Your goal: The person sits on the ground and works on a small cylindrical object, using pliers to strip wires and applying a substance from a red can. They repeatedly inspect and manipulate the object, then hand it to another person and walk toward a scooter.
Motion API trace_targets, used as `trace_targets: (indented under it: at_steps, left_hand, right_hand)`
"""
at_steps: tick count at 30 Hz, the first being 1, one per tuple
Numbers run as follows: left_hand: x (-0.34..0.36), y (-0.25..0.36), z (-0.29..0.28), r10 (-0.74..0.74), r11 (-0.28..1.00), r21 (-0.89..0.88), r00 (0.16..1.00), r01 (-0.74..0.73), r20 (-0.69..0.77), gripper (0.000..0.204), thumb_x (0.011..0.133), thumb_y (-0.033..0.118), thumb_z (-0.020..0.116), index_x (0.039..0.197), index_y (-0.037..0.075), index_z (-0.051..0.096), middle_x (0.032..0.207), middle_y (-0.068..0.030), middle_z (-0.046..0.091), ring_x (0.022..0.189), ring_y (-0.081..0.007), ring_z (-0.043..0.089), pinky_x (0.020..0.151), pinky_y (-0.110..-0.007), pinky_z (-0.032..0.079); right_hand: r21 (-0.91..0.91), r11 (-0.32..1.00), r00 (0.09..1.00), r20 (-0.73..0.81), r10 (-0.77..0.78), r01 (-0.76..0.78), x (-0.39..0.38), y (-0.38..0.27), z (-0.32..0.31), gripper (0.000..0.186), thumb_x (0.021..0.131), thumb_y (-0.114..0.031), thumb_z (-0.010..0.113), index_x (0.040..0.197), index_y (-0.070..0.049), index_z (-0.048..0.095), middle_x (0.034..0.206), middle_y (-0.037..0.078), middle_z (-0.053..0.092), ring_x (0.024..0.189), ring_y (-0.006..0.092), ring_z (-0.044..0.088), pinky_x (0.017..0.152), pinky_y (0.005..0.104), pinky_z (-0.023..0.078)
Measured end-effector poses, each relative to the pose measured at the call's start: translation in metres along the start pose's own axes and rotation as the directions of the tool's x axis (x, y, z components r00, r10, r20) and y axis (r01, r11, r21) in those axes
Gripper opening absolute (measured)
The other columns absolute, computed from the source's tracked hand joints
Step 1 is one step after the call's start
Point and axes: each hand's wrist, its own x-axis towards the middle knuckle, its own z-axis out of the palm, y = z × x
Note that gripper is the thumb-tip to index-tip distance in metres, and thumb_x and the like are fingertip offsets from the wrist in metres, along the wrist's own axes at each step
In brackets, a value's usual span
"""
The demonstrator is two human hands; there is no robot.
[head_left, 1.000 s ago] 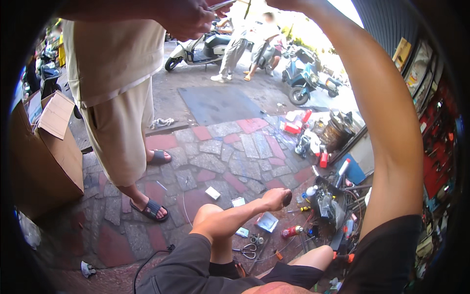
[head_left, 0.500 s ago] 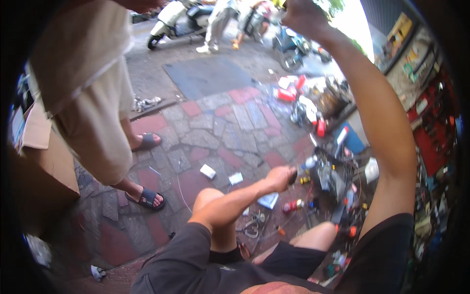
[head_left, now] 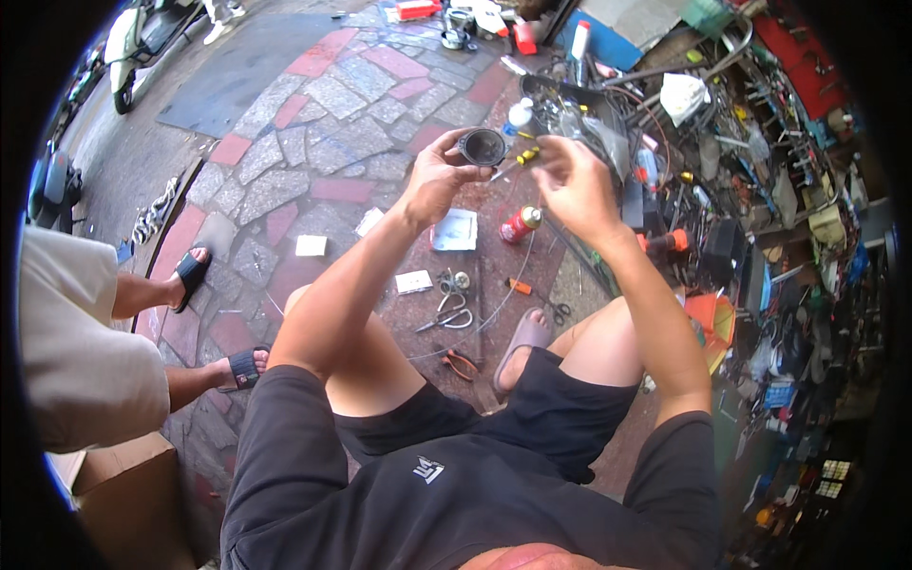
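In my left hand (head_left: 439, 176) is a dark, round, cup-shaped part (head_left: 483, 147), gripped by its rim with the hollow side facing me. Just to its right, my right hand (head_left: 575, 185) hovers with bent, slightly blurred fingers, the thumb and forefinger apart and nothing visible between them. Below the hands, a red spray can (head_left: 521, 225) lies by a pale blue-white packet (head_left: 454, 231). Scissors (head_left: 446, 313), orange-handled pliers (head_left: 460, 364) and a small orange piece (head_left: 519, 285) are on the ground between my legs.
Another person in sandals (head_left: 245, 369) stands at left, near a cardboard box (head_left: 128, 494). Tools and parts crowd the right side, around a black tray (head_left: 560, 95) and an orange container (head_left: 711, 321). Small white boxes (head_left: 312, 246) lie on the paving. A scooter (head_left: 142, 47) is parked at far left.
My right hand has come down from high up to beside my left hand. My left hand has turned, bringing the round part's hollow side into view. The view has tilted down and swung right.
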Motion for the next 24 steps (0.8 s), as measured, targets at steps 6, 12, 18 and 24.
trace_targets:
  at_steps: [6,12,18,24]
  left_hand:
    - [-0.013,-0.004,0.025,-0.180,0.965,-0.167,0.972,0.204,0.150,0.066,0.086,-0.005,0.078,0.146,-0.002,0.050,0.135,-0.0150,0.065,0.123,-0.0251,0.063,0.108,-0.040,0.051]
    - [-0.033,-0.009,0.028,-0.320,0.939,-0.117,0.946,0.323,0.044,0.051,0.107,0.044,0.058,0.134,0.001,0.062,0.116,-0.0106,0.072,0.103,-0.0195,0.070,0.093,-0.037,0.057]
    - [-0.075,-0.007,0.009,-0.108,0.413,0.867,0.960,0.279,-0.257,0.031,0.096,0.025,0.072,0.105,-0.005,0.070,0.092,-0.0125,0.074,0.085,-0.0196,0.071,0.079,-0.035,0.058]
    - [-0.112,-0.019,0.008,-0.145,0.142,0.988,0.989,0.064,-0.043,0.013,0.088,0.011,0.071,0.088,-0.001,0.065,0.085,-0.0192,0.065,0.086,-0.0415,0.066,0.075,-0.049,0.052]
  right_hand:
    - [0.003,0.984,0.983,-0.051,-0.179,0.179,-0.005,0.033,0.039,0.068,0.075,-0.017,0.089,0.134,0.001,0.058,0.124,0.018,0.066,0.115,0.0348,0.067,0.099,0.0438,0.053]
    - [0.200,0.966,0.982,-0.131,-0.137,0.161,-0.030,0.039,0.056,0.065,0.072,-0.007,0.089,0.130,-0.001,0.061,0.120,0.017,0.066,0.112,0.0375,0.066,0.096,0.0419,0.054]
    - [0.074,0.979,0.978,0.075,-0.195,0.189,-0.048,0.048,0.045,0.066,0.072,-0.003,0.087,0.132,-0.003,0.060,0.123,0.017,0.063,0.115,0.0365,0.064,0.098,0.0431,0.053]
    - [0.075,0.982,0.957,0.219,-0.188,0.176,-0.061,0.079,0.050,0.072,0.070,0.002,0.084,0.136,-0.005,0.059,0.128,0.020,0.060,0.121,0.0399,0.061,0.101,0.0435,0.052]
